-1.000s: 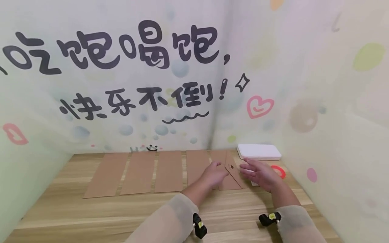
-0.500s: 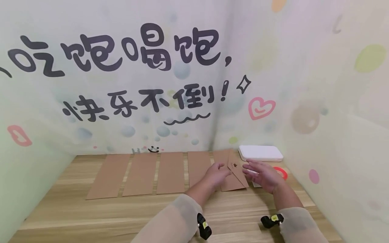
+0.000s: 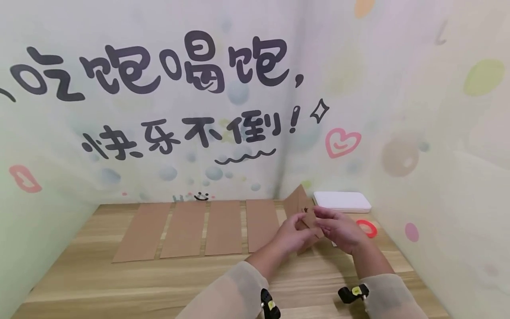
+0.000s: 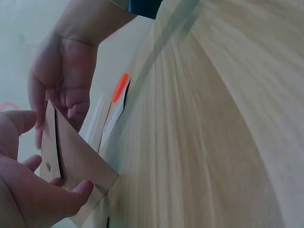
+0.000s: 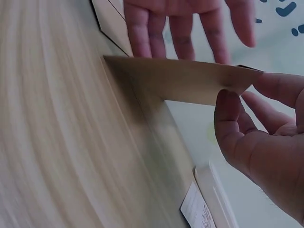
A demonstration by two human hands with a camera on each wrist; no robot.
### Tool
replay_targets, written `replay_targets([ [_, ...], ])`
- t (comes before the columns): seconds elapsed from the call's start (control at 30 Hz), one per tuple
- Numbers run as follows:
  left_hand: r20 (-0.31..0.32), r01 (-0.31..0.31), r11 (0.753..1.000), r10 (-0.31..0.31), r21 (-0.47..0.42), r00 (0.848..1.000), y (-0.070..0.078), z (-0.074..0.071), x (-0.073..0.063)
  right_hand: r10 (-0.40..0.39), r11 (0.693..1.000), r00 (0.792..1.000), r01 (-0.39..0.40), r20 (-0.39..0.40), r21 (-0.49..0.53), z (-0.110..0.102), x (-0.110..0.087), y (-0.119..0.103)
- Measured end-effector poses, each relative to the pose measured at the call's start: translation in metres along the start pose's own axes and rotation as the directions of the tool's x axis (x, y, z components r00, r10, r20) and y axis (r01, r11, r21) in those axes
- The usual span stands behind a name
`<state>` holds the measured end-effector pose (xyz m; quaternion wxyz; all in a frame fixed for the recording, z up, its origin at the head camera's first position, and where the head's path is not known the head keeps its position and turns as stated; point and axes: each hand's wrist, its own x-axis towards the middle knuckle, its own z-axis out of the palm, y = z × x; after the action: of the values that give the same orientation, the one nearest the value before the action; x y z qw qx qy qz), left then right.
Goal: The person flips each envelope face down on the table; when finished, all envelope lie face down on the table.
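Note:
A brown kraft envelope [image 3: 296,199] with a pointed flap and a small dark print is tilted up off the wooden table [image 3: 159,288], its lower edge close to the tabletop. My right hand [image 3: 340,228] pinches its right side between thumb and fingers, clearest in the right wrist view. Straight fingers of my left hand [image 3: 292,235] touch the envelope's flap side. In the left wrist view, the envelope [image 4: 80,159] stands between my left hand [image 4: 33,185] and my right hand [image 4: 71,76].
Several flat brown envelopes [image 3: 224,228] lie in a row to the left. Behind my right hand sits a white case [image 3: 341,201]. A red ring [image 3: 366,228] and a printed white card [image 5: 197,206] lie nearby. Patterned walls [image 3: 438,146] enclose the table's back and sides.
The envelope has been raised from lying flat to a tilt. My hands have closed in on it, and the right one now pinches its edge.

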<state>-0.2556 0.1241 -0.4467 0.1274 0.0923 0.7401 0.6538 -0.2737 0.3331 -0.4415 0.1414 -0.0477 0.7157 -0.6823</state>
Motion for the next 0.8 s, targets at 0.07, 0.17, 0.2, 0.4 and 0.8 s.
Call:
replay_targets([
  [0.07, 0.017, -0.022, 1.0, 0.022, 0.004, 1.0, 0.003, 0.002, -0.001, 0.0, 1.0, 1.0, 0.0, 0.002, 0.012, 0.004, 0.0, -0.002],
  [0.17, 0.02, -0.053, 0.998, 0.052, 0.04, 0.998, 0.006, 0.003, -0.002, -0.009, 1.0, 1.0, 0.009, 0.023, 0.024, 0.01, -0.001, -0.003],
  [0.2, 0.019, -0.059, 0.997, 0.058, 0.049, 0.998, 0.007, 0.004, -0.002, -0.009, 0.999, 1.0, 0.009, 0.021, 0.031, 0.011, -0.001, -0.003],
  [0.4, 0.01, -0.078, 0.996, 0.077, 0.05, 0.997, 0.011, 0.005, -0.007, -0.035, 0.999, 0.999, 0.034, 0.036, 0.015, 0.016, 0.001, -0.002],
  [0.8, -0.044, -0.031, 0.989, 0.025, -0.144, 0.999, 0.005, 0.005, -0.009, -0.002, 1.0, 0.999, 0.002, 0.04, 0.001, 0.017, 0.001, 0.001],
])
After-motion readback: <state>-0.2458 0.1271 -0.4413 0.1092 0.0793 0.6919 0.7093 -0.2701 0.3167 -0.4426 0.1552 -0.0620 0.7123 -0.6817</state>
